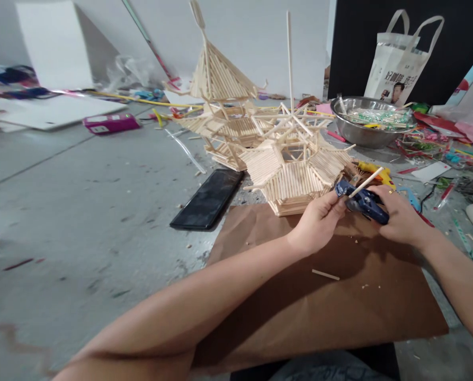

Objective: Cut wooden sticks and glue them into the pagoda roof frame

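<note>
Nearest me lies a matte brown paper sheet [339, 312], in front of the stick model [295, 169]. Left of the model rests a glossy black phone [208, 200]. The model is a six-sided roof of thin pale wooden sticks, ribbed like thatch. At its right edge my left hand [319, 219] pinches a slim pale stick [365, 182], and my right hand [399, 217] is clamped around a blue-handled cutter [365, 203]. Behind the model, to the right, a white bag [399, 58] carries dark printed characters too small to read.
</note>
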`<state>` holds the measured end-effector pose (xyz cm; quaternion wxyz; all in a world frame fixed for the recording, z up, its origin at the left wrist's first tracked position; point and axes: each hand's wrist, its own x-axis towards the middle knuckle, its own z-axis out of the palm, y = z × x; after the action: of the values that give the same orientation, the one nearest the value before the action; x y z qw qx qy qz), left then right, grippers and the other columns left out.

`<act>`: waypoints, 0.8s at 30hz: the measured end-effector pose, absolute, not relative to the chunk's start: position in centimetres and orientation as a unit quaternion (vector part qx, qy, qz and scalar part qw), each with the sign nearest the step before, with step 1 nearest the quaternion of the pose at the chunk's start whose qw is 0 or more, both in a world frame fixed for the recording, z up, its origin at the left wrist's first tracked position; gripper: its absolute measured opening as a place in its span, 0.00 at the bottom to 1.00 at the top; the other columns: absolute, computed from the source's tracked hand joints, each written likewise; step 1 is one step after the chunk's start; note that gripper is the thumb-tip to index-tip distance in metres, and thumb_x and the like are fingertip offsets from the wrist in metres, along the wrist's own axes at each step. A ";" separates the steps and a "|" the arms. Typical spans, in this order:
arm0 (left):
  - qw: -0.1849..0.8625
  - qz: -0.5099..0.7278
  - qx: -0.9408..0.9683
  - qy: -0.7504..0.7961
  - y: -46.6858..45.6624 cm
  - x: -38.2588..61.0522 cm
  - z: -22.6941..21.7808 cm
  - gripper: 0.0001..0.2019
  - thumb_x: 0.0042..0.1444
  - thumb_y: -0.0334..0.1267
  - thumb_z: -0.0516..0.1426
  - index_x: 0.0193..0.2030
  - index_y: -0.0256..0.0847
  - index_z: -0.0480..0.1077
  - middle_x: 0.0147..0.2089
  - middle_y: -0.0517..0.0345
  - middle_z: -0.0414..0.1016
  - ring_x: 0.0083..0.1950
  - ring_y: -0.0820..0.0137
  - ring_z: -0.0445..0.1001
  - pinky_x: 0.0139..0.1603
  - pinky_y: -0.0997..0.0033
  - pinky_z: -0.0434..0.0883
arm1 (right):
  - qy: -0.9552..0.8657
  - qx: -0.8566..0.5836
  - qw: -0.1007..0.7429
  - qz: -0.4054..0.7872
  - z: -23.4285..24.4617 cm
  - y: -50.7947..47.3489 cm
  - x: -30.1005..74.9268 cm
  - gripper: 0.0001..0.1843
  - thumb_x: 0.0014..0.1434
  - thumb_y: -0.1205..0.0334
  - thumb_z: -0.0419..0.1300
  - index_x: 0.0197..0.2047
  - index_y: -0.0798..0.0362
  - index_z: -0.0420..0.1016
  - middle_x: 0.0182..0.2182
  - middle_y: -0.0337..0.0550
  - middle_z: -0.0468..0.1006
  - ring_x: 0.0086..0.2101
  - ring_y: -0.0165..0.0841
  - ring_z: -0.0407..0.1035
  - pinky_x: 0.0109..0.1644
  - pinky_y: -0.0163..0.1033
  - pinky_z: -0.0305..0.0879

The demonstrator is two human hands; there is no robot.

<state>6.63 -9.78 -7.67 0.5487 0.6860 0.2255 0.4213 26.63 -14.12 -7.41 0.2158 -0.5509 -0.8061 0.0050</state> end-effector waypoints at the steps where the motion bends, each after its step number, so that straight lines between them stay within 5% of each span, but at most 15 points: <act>1: 0.552 0.422 0.684 0.222 -9.8 6.7 -7.7 0.17 0.56 0.52 0.50 0.27 0.40 0.61 0.23 0.63 0.55 0.28 0.75 0.56 0.30 0.74 0.58 | -0.803 -0.556 0.215 0.006 -7.4 -14.2 26.6 0.33 0.41 0.69 0.55 0.53 0.50 0.57 0.44 0.49 0.70 0.44 0.44 0.66 0.47 0.47 0.63; 14: 0.586 0.401 0.667 0.225 -9.8 6.7 -7.7 0.20 0.54 0.55 0.52 0.25 0.38 0.61 0.21 0.65 0.53 0.23 0.79 0.52 0.23 0.77 0.55 | -0.787 -0.587 0.188 0.013 -7.4 -14.1 26.4 0.32 0.38 0.68 0.54 0.51 0.51 0.61 0.42 0.49 0.71 0.41 0.43 0.68 0.43 0.45 0.64; 24: 0.542 0.407 0.701 0.220 -9.5 6.6 -7.8 0.21 0.55 0.57 0.49 0.27 0.39 0.62 0.23 0.63 0.58 0.26 0.76 0.56 0.28 0.75 0.59 | -0.787 -0.586 0.187 0.042 -7.5 -14.1 26.4 0.27 0.43 0.63 0.55 0.50 0.53 0.64 0.41 0.50 0.73 0.40 0.44 0.70 0.42 0.46 0.66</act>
<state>6.62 -9.45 -7.81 0.5421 0.7014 0.2204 0.4070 26.36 -14.08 -7.51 0.1874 -0.5860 -0.7872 0.0421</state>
